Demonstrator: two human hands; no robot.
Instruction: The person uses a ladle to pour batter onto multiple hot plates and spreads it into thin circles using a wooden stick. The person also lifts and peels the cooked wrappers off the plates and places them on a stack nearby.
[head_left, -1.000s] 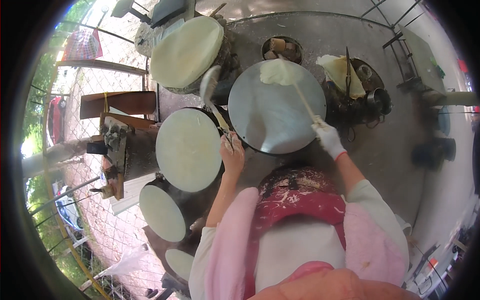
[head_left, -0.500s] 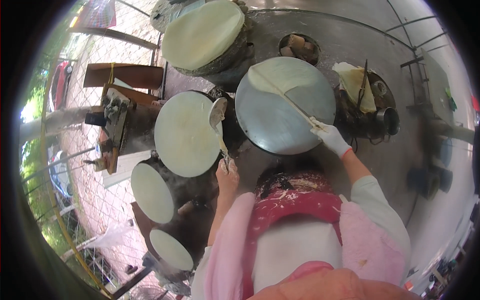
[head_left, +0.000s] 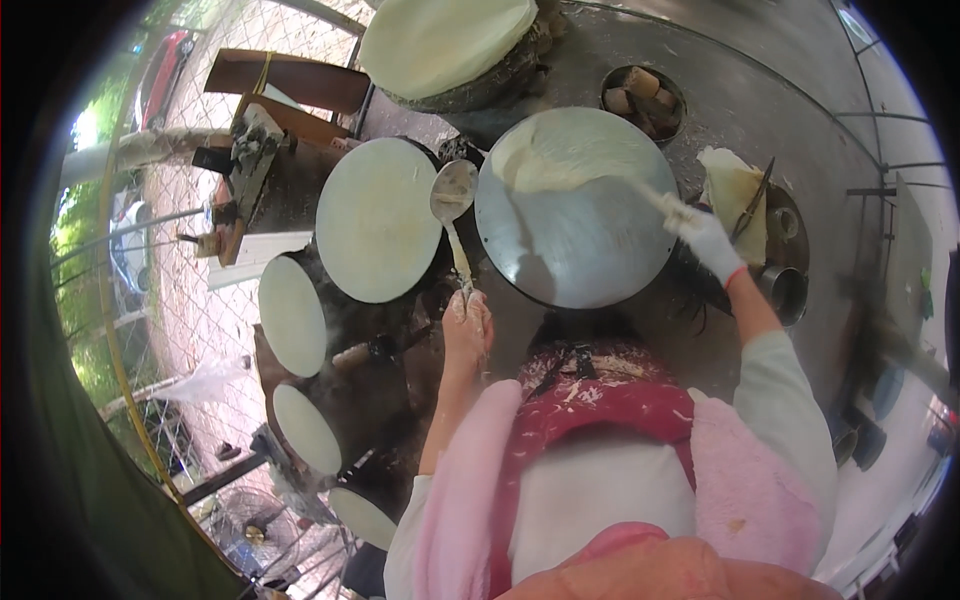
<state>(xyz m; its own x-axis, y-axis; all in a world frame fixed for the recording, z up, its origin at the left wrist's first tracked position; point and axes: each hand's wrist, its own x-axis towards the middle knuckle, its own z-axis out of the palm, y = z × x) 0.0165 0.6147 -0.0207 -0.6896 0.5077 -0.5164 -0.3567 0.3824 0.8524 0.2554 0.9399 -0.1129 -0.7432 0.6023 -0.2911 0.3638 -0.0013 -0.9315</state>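
Observation:
My left hand [head_left: 467, 325] is wrapped round the batter-smeared handle of a ladle [head_left: 455, 190]. Its bowl hangs by the right rim of a round griddle covered by a pale flatbread [head_left: 378, 220]. My right hand [head_left: 708, 242], in a white glove with a red cuff, grips a thin spreading stick [head_left: 648, 192], blurred by motion. The stick reaches over a large round griddle [head_left: 580, 255] in front of me. Pale batter [head_left: 590, 135] coats that griddle's far part; bare metal shows on the near part.
A stack of pale flatbreads [head_left: 445, 40] rests at the far left. Smaller-looking pale rounds [head_left: 292, 315] line the left. Beyond the griddle is a round container [head_left: 640, 100] with brown chunks. To the right are a folded pale sheet [head_left: 730, 190], dark tongs [head_left: 755, 200] and a metal pot [head_left: 785, 290].
My right hand has moved right with the stick, and the batter covers more of the griddle's far side. The ladle's bowl now faces up more. The whole view has shifted and turned.

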